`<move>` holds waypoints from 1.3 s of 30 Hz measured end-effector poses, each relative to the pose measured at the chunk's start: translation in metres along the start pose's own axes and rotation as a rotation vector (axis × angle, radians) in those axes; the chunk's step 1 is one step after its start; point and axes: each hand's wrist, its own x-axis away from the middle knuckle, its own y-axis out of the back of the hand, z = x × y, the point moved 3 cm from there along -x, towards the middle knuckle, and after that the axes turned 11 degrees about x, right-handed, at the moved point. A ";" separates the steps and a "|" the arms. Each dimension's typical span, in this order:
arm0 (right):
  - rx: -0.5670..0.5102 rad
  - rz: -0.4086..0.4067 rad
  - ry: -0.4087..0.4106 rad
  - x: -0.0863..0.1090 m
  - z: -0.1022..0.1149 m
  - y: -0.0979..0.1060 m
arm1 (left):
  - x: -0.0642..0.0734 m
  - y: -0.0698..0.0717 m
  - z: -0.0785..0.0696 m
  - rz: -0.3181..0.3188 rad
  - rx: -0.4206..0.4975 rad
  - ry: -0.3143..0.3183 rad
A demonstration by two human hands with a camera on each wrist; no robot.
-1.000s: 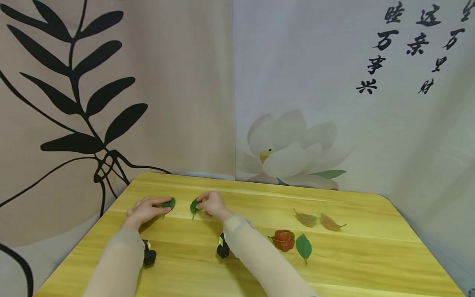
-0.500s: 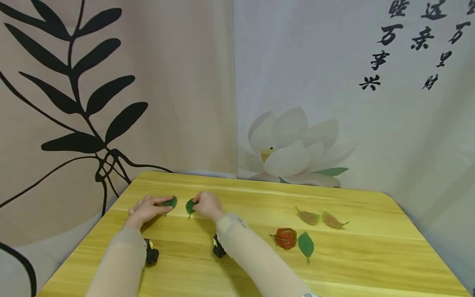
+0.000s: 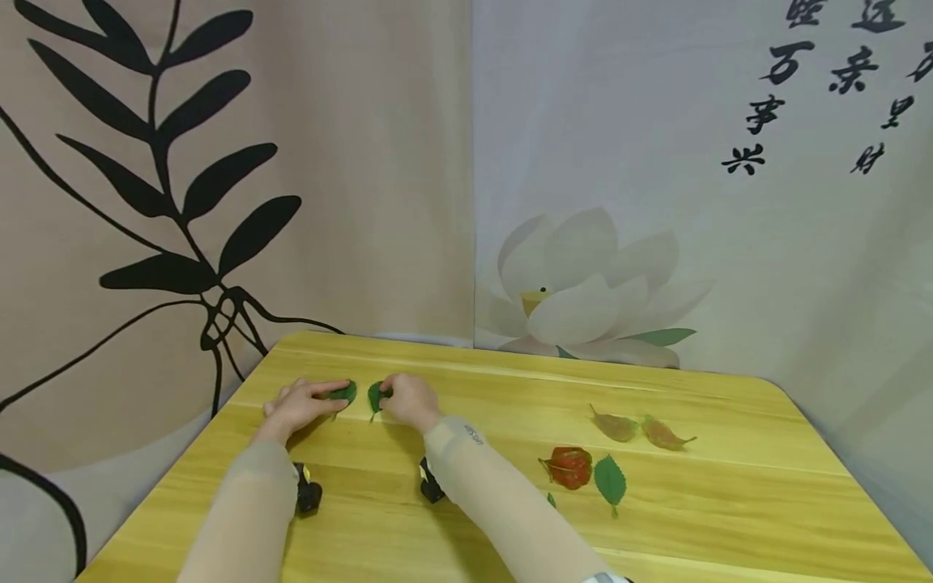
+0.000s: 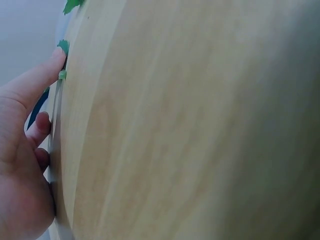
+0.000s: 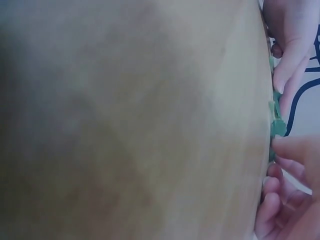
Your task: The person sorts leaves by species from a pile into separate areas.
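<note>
My left hand (image 3: 297,406) rests on the table at the far left, its straight forefinger and thumb touching a green leaf (image 3: 351,393). In the left wrist view, the thumb of that hand (image 4: 20,150) lies on the leaf (image 4: 63,46). My right hand (image 3: 411,401) pinches a second green leaf (image 3: 375,397) just to the right of the first, with a narrow gap between the two. From the right wrist view, the right hand's fingers (image 5: 296,185) hold the leaf (image 5: 278,128) low at the table surface, partly hidden.
Farther right on the yellow wooden table (image 3: 700,518) lie a red leaf (image 3: 570,468), a green leaf (image 3: 610,481) and two brownish leaves (image 3: 615,427). A green bit (image 3: 551,500) shows beside my right sleeve. Printed curtains (image 3: 379,178) hang behind the table.
My right hand has slid its leaf slightly left, closer to the leaf under my left hand. The left hand has stayed in place on its leaf. The head view has shifted a little.
</note>
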 end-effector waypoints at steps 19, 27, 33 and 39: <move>-0.186 -0.007 0.035 0.022 -0.033 0.020 | -0.009 -0.012 -0.011 0.072 0.084 -0.009; -0.211 0.002 0.203 0.045 -0.045 0.053 | -0.010 -0.002 -0.006 0.208 0.362 -0.029; -0.201 -0.027 0.292 0.088 -0.078 0.088 | -0.002 0.016 -0.017 0.163 0.334 -0.048; -0.260 -0.040 0.236 0.145 -0.137 0.117 | 0.007 0.020 -0.069 0.173 0.312 -0.172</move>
